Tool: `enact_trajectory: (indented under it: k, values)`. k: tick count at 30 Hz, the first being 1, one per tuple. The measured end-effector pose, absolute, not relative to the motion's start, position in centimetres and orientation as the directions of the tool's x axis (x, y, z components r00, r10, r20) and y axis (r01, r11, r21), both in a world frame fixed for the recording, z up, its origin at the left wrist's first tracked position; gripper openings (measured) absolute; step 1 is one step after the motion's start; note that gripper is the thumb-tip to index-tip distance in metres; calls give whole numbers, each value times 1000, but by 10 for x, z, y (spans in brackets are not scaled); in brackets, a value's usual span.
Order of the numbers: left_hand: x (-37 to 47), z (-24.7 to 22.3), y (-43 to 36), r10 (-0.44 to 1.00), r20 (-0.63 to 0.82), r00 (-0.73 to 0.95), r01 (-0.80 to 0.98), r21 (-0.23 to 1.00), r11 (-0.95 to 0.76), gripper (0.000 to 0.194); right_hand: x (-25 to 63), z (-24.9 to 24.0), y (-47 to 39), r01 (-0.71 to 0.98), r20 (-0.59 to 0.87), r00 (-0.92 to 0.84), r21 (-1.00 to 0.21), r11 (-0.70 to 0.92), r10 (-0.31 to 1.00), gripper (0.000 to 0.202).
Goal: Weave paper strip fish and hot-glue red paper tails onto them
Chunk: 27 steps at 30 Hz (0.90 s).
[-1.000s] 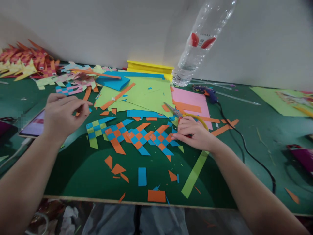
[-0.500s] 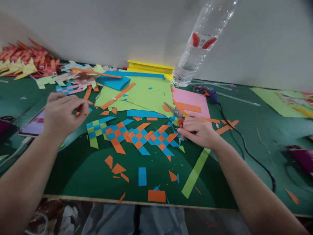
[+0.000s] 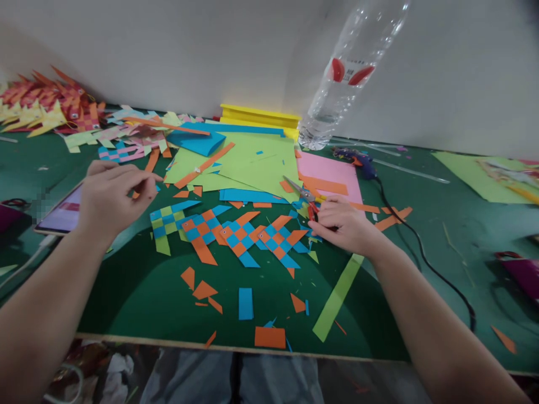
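Observation:
Several woven paper fish (image 3: 236, 233) in blue, orange and green lie in a row mid-table. My right hand (image 3: 345, 224) rests at the row's right end, fingers closed around the red and yellow handles of a pair of scissors (image 3: 304, 196), whose blades point up and left. My left hand (image 3: 110, 197) hovers above the table left of the green-and-blue fish (image 3: 166, 220), fingers loosely curled and pinched together, with nothing visible in them.
Sheets of green (image 3: 248, 163), pink (image 3: 326, 174) and blue paper lie behind the fish. A clear bottle (image 3: 341, 84) stands at the back. A glue gun (image 3: 356, 156) with a black cord (image 3: 421, 247) lies right. A phone (image 3: 61, 210) sits left; finished fish (image 3: 50, 112) pile far left. Scraps litter the front.
My right hand has closed on the scissors' handles and shifted slightly up and right. My left hand has barely moved.

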<state>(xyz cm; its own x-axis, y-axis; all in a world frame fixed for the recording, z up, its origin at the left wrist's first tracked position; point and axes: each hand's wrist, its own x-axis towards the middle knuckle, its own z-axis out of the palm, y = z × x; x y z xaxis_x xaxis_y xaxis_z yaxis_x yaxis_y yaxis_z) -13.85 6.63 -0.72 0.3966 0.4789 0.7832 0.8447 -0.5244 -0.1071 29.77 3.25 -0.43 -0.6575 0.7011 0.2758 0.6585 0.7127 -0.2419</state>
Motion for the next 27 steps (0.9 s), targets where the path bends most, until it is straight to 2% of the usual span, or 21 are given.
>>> enact_trajectory:
  k: [7, 11, 17, 27]
  values:
    - [-141, -5, 67, 463, 805, 371, 858, -107, -502, 15, 297, 1, 30, 647, 269, -675, -234, 726, 688, 43]
    - [-142, -2, 67, 458, 811, 363, 856, -97, -507, 18, 298, 4, 29, 626, 315, -662, -267, 733, 680, 16]
    - [-140, -2, 66, 458, 812, 362, 853, -91, -514, 15, 307, -2, 34, 681, 271, -642, -231, 696, 718, 31]
    - [-140, -2, 67, 474, 804, 358, 855, -78, -513, 14, 307, -5, 38, 638, 225, -697, -238, 732, 681, 16]
